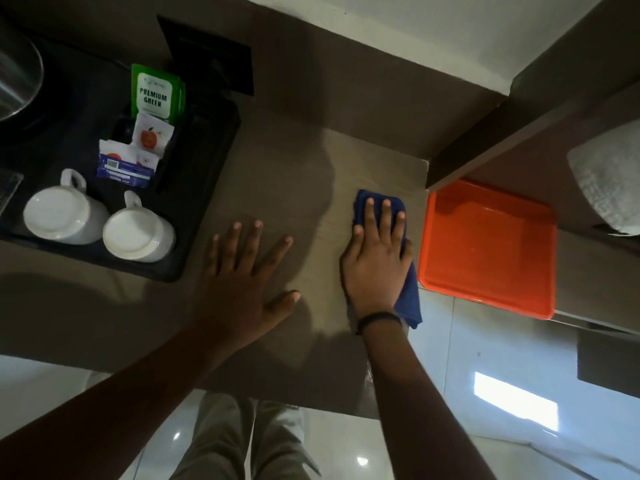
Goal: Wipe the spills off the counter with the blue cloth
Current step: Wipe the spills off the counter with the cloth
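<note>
A hotel-room refreshment counter is showing here. At nine o'clock a black tray (207, 188) is carrying two upturned white cups (65, 214), a green tea packet (154, 91) reading "PREMIUM GREEN" and small sachets (128, 164). A brown counter (277, 161) is meeting a white wall at twelve o'clock. Glossy floor tiles (485, 341) are reflecting light at five o'clock.

Cloth (408, 299): deep blue, plain. Tabletop (284, 188): grey-brown, unpatterned. Tray (491, 244) at 3 o'clock: bright orange. Tray (201, 188) at 10 o'clock: black, carrying two white cups (62, 216) and green (156, 91), white-and-blue (124, 168) sachets. Wristband (377, 318): black.
</note>
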